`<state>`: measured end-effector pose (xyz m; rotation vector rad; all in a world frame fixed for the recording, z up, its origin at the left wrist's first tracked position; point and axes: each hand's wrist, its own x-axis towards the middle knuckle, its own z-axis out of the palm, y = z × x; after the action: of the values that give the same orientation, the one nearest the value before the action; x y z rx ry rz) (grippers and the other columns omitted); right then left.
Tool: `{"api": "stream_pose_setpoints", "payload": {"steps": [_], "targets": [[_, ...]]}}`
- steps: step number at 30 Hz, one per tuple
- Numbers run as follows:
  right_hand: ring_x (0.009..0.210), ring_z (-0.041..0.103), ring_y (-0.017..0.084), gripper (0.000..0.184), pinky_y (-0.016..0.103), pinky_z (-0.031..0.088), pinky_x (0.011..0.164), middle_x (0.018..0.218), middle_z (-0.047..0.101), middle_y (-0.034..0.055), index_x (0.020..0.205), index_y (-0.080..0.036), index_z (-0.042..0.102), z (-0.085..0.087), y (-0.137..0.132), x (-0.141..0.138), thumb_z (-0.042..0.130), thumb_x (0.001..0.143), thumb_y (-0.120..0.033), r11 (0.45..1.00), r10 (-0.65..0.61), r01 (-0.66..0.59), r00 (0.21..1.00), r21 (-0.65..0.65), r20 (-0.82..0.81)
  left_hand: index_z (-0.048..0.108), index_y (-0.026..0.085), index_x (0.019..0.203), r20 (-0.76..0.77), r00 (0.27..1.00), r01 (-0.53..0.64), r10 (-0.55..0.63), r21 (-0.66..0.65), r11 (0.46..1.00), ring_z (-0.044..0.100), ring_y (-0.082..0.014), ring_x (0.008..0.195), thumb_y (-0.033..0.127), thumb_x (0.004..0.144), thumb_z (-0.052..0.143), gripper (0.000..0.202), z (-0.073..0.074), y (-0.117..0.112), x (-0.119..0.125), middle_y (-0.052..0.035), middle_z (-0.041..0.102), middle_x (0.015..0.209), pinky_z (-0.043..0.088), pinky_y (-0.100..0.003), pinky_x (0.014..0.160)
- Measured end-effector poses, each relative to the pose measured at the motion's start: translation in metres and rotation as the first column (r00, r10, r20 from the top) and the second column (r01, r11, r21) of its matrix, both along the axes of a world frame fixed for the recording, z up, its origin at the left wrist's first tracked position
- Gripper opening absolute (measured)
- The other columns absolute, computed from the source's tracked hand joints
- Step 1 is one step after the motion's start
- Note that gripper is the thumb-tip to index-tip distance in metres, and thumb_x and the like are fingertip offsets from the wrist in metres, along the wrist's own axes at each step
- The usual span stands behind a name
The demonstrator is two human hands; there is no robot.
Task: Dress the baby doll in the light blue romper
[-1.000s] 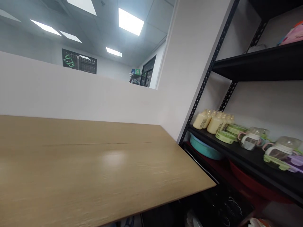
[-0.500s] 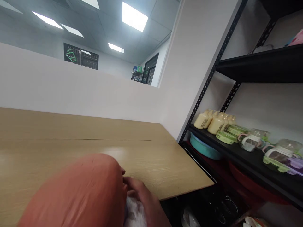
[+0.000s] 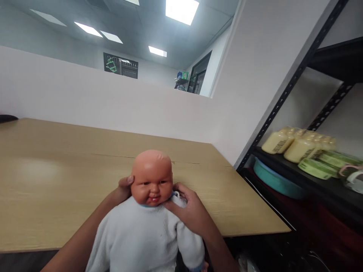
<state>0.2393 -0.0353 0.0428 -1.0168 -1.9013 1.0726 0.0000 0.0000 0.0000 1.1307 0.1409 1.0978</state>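
A baby doll (image 3: 141, 232) in a fluffy white long-sleeved top faces me at the near edge of the table, its bald head tipped slightly back over the wood. Against the left side of its head rests my left hand (image 3: 124, 187), thumb on the cheek and the other fingers hidden behind the head. My right hand (image 3: 188, 207) grips the neck and shoulder on the other side, thumb under the chin. Blue trim shows at the doll's collar and cuff. Its lower body is out of view.
The wooden table (image 3: 62, 181) stretches to a low white wall. On a black shelf (image 3: 286, 166) at the right stand several cream bottles (image 3: 303, 149) and green round containers (image 3: 317, 168). A teal basin (image 3: 275, 179) sits below them.
The doll has turned and moved away from the camera, so its front and white top now show. Both hands are visible on it. My view has shifted left.
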Motion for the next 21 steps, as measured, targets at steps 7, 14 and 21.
{"api": "stream_pose_setpoints", "payload": {"steps": [7, 14, 21], "targets": [[0.112, 0.070, 0.026, 0.035, 0.035, 0.053, 0.097, 0.118, 0.077, 0.0075, 0.121, -0.020, 0.071, -0.021, 0.028, -0.005, 0.063, 0.099, -0.046, 0.995, 0.047, -0.048, 0.999, 0.082, 0.012, 0.062, 0.008, 0.140, -0.009, 1.000, 0.012, -0.012, -0.016, 1.000, 0.048, -0.0474, 0.146, 0.062, 0.082, 0.061, 0.079, -0.022, 0.046, -0.018, -0.0165, 0.068, 0.145, 0.034, -0.057, 0.124], [0.126, 0.067, 0.024, 0.040, 0.036, 0.050, 0.108, 0.134, 0.073, 0.0095, 0.136, -0.023, 0.063, -0.050, 0.053, -0.016, 0.059, 0.102, -0.044, 0.993, -0.048, 0.052, 0.998, 0.108, -0.039, 0.064, 0.006, 0.139, -0.022, 1.000, 0.016, -0.018, -0.114, 0.993, 0.056, -0.0470, 0.139, 0.062, 0.083, 0.064, 0.079, -0.051, 0.091, -0.036, -0.0193, 0.072, 0.138, 0.036, -0.058, 0.122], [0.130, 0.066, 0.027, 0.041, 0.043, 0.051, 0.113, 0.134, 0.074, 0.0122, 0.128, -0.022, 0.073, -0.066, 0.105, -0.004, 0.055, 0.103, -0.050, 0.997, -0.040, 0.045, 0.995, 0.061, -0.092, 0.065, 0.009, 0.140, -0.037, 0.998, 0.042, -0.048, -0.134, 0.990, 0.063, -0.0455, 0.133, 0.063, 0.087, 0.063, 0.076, -0.067, 0.145, -0.056, -0.0195, 0.074, 0.136, 0.038, -0.058, 0.121]]}}
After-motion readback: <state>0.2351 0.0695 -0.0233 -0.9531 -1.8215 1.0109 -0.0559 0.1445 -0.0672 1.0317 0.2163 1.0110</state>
